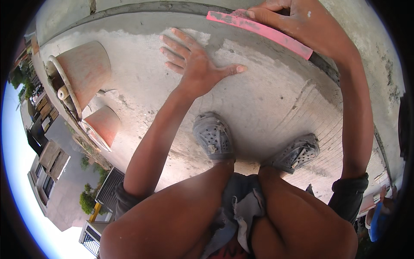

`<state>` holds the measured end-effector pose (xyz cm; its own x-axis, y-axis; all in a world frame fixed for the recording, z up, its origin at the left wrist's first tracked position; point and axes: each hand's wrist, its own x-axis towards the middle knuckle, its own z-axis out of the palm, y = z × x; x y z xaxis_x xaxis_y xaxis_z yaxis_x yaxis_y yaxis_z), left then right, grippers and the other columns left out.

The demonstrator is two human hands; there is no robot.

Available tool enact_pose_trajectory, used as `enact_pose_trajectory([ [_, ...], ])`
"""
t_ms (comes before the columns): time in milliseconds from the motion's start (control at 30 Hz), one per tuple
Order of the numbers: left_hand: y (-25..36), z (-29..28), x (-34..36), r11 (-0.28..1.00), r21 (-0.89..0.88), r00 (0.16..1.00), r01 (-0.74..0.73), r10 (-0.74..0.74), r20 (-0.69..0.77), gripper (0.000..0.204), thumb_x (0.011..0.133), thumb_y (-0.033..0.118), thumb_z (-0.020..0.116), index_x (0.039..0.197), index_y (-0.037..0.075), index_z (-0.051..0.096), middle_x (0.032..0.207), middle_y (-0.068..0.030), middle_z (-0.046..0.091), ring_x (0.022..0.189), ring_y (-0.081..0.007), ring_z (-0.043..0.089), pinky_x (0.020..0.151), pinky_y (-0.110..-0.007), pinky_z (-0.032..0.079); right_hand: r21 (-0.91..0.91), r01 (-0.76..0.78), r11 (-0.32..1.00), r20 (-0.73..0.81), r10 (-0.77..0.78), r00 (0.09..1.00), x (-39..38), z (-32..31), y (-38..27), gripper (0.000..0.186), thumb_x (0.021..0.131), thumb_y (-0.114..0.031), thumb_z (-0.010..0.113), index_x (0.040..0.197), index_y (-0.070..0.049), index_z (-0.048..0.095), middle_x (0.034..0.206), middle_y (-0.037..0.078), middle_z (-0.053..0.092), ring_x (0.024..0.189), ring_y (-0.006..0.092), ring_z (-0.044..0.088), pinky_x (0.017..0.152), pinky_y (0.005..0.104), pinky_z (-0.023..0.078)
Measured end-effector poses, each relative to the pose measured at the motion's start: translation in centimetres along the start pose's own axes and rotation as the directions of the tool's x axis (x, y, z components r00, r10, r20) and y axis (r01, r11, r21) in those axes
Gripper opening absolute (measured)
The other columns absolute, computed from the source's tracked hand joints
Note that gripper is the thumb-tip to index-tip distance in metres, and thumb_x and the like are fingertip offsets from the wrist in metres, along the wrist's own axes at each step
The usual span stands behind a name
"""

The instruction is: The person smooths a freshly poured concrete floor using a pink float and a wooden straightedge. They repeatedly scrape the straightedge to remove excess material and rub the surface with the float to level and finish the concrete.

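Note:
My left hand (196,64) is spread wide, palm down over the pale concrete floor (254,95), holding nothing. Whether its palm rests on the floor or hovers just above is hard to tell. My right hand (293,23) is closed on a pink plastic float (267,34) with grey cement smeared on one end. The float lies along the joint where the floor meets the concrete wall (371,39); its grip is mostly hidden behind my fingers. A band of darker, damp-looking cement (172,20) follows that joint.
To the left, a large cement-stained bucket (88,69) lies tipped with a handled object inside, beside a smaller reddish bucket (108,123). My feet, in grey clogs (213,134), stand between my arms. Another person in blue (377,220) is at the lower right edge.

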<state>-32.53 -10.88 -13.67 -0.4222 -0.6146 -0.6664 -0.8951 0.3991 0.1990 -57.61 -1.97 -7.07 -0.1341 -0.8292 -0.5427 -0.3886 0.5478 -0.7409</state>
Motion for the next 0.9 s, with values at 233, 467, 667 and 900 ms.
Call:
enact_pose_trajectory([
  [233,0.2,0.1,0.1,0.997,0.074,0.999,0.030,-0.032,0.030,0.174,0.058,0.073,0.090,0.148,-0.017,-0.028,0.149,-0.0542,-0.026,0.141,-0.0714,-0.022,0.113,-0.079,0.000,-0.129,0.223,0.966,-0.096,-0.236,0.967,-4.7,-0.3,9.2,0.023,0.098,-0.021,0.072,0.114,-0.007,0.080,0.064,-0.002,0.045,0.058,0.0081,0.039,0.053,0.0314,0.028],
  [467,-0.8,0.3,0.0,1.000,0.019,1.000,-0.023,0.023,0.003,0.175,0.058,0.074,0.090,0.146,-0.019,-0.029,0.145,-0.0552,-0.031,0.136,-0.0749,-0.025,0.105,-0.084,-0.006,-0.087,0.162,0.983,-0.117,-0.172,0.978,-10.1,-3.1,11.7,0.022,0.099,-0.022,0.072,0.112,-0.008,0.081,0.064,-0.002,0.049,0.057,0.0068,0.040,0.051,0.0304,0.027],
  [667,0.3,-0.2,0.0,1.000,0.008,0.999,0.031,-0.031,0.029,0.175,0.057,0.074,0.090,0.149,-0.013,-0.030,0.151,-0.0503,-0.030,0.141,-0.0698,-0.025,0.113,-0.078,-0.003,-0.008,0.328,0.945,-0.279,-0.317,0.907,-4.0,0.1,5.8,0.026,0.097,-0.028,0.074,0.110,-0.008,0.082,0.066,-0.001,0.055,0.059,0.0079,0.046,0.053,0.0294,0.034],
  [900,0.3,-0.3,-0.3,0.998,-0.041,0.999,0.051,-0.050,0.021,0.177,0.055,0.072,0.092,0.148,-0.012,-0.033,0.150,-0.0495,-0.032,0.140,-0.0699,-0.026,0.113,-0.078,-0.005,0.141,0.380,0.914,-0.226,-0.344,0.912,2.4,2.1,1.0,0.031,0.096,-0.028,0.068,0.095,0.001,0.079,0.073,0.017,0.072,0.059,0.0178,0.057,0.057,0.0333,0.046],
])
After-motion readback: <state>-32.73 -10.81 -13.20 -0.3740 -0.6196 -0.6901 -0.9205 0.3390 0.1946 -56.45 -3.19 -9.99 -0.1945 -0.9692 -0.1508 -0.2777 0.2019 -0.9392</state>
